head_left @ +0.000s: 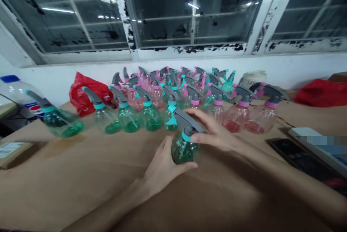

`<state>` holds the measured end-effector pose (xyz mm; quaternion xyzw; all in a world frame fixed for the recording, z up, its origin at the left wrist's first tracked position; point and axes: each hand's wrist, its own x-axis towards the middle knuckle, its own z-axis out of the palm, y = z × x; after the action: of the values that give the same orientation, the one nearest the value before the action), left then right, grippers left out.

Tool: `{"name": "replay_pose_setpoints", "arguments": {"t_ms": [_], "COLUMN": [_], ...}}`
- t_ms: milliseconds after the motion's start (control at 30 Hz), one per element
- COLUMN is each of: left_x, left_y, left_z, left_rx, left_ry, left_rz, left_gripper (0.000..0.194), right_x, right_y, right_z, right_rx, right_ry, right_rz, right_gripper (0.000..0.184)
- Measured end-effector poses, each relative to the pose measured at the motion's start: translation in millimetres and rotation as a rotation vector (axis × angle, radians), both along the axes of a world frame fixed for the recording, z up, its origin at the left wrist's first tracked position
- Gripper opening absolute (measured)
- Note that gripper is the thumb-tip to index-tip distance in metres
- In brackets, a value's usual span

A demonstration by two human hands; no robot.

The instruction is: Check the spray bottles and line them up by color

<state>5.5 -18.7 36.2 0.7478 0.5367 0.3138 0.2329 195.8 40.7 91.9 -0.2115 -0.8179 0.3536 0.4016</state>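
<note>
Partly hidden by the hands around it, a green spray bottle point(184, 152) sits at the middle of the view, above or on the near part of a table point(108, 185); its base is hard to make out, so whether it touches the tabletop is unclear. The left hand point(165, 161) curls around the bottle's body, thumb across the front and fingers largely out of sight behind. The right hand point(211, 130) is half closed about the gray sprayer head and turquoise collar, its thumb beside the collar.

Just behind, another green bottle point(171, 127) is partly blocked by the held one. More green bottles point(129, 120) stand to the left and pink bottles point(235, 119) to the right, with crowded rows overlapping at the back. A Pepsi bottle point(13, 89), a red plastic bag point(78, 98), a white tub point(254, 78) and a second red bag point(322, 93) flank the group. A dark phone point(295, 156) and a partly pixelated white object point(303, 133) lie at right; a small box point(13, 152) is cut off at left.

Brown and smooth, the tabletop meets a white wall point(58, 76) below dark windows point(162, 11) with peeling frames.
</note>
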Motion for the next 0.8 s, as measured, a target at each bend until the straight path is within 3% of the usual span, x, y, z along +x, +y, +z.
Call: {"name": "replay_pose_setpoints", "arguments": {"t_ms": [133, 333, 433, 633, 800], "left_x": [14.8, 29.2, 27.9, 12.9, 7.4], "left_y": [9.2, 19.8, 27.4, 44.3, 47.5], "left_z": [-4.6, -11.9, -17.9, -25.6, -27.3], "left_rx": [-0.015, 0.002, 0.025, 0.091, 0.131], "left_ry": [-0.007, 0.003, 0.027, 0.233, 0.422], "left_rz": [-0.043, -0.105, -0.145, -0.306, -0.318], "left_gripper": [0.083, 0.093, 0.097, 0.094, 0.092], "right_x": [4.3, -2.8, -0.8, 7.1, 9.8], "right_y": [5.5, 8.2, 14.2, 23.3, 25.3], "right_z": [-18.3, -26.2, -30.5, -29.3, -25.7], "right_rx": [-0.06, -0.093, -0.07, -0.028, -0.076], "right_ry": [0.087, 0.095, 0.071, 0.045, 0.045], "right_rz": [0.021, -0.105, -0.151, -0.202, -0.186], "right_gripper": [0.068, 0.036, 0.036, 0.037, 0.037]}}
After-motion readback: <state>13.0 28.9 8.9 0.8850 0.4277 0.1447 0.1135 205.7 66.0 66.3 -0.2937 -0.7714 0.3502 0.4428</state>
